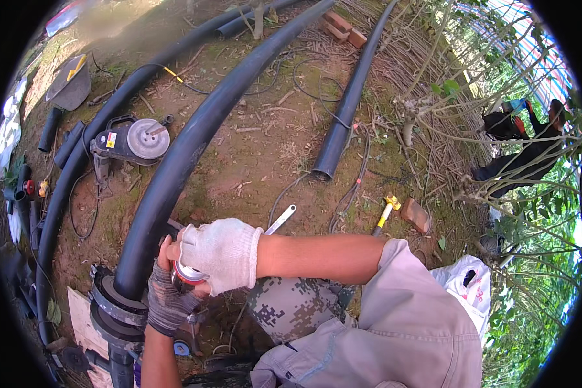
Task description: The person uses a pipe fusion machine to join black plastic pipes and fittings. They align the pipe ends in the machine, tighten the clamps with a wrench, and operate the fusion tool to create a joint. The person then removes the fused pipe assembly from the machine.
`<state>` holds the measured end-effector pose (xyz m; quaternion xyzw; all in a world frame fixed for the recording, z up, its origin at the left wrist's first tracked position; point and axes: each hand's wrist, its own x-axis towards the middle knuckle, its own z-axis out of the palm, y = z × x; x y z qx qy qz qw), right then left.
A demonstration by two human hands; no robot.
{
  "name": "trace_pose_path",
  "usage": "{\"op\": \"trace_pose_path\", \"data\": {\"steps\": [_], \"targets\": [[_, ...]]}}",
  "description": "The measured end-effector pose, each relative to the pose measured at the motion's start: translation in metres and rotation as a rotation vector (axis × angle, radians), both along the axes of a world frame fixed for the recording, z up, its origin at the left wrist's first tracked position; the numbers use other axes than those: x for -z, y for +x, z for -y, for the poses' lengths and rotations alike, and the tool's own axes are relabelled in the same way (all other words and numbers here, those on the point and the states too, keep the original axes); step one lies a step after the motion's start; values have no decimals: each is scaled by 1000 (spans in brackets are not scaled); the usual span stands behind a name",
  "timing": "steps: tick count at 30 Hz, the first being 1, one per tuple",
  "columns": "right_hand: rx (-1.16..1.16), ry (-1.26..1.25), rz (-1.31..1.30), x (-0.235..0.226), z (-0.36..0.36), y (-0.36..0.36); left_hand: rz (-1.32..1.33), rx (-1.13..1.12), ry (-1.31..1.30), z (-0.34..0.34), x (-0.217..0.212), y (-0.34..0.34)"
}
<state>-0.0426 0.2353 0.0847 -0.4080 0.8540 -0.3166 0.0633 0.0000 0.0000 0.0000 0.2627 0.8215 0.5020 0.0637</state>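
Our left hand [168, 294] and right hand [218, 254] together clasp one partly hidden, round, red-and-silver object [189, 274] beside one thick, smooth black pipe [191, 136].

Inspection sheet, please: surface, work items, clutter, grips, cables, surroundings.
Surface: brown soil, strewn with twigs and dry leaves.
Work items: thick black pipe, its near end in a black clamp.
Clutter: wrench, yellow-headed hammer, brick, machine with a round disc.
Grips: left hand, grey glove, and right hand, white glove, close on a mostly hidden red and silver object beside the pipe.
Cables: dark cables on the soil, one looped at a second pipe.
Surroundings: branches and green leaves, another person behind them.
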Motion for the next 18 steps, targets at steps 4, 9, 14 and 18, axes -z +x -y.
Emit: {"op": "trace_pose_path", "data": {"steps": [4, 9, 14, 18], "targets": [[317, -67, -5, 44, -76, 11, -91, -244, -353, 14, -2, -29], [852, 8, 50, 122, -201, 34, -23, -486, -549, 55, 17, -91], [1346, 277, 249, 217, -332, 62, 221, -522, -702, 62, 30, -115], [1607, 421, 341, 286, -412, 94, 217, -492, -767, 65, 36, -126]]}}
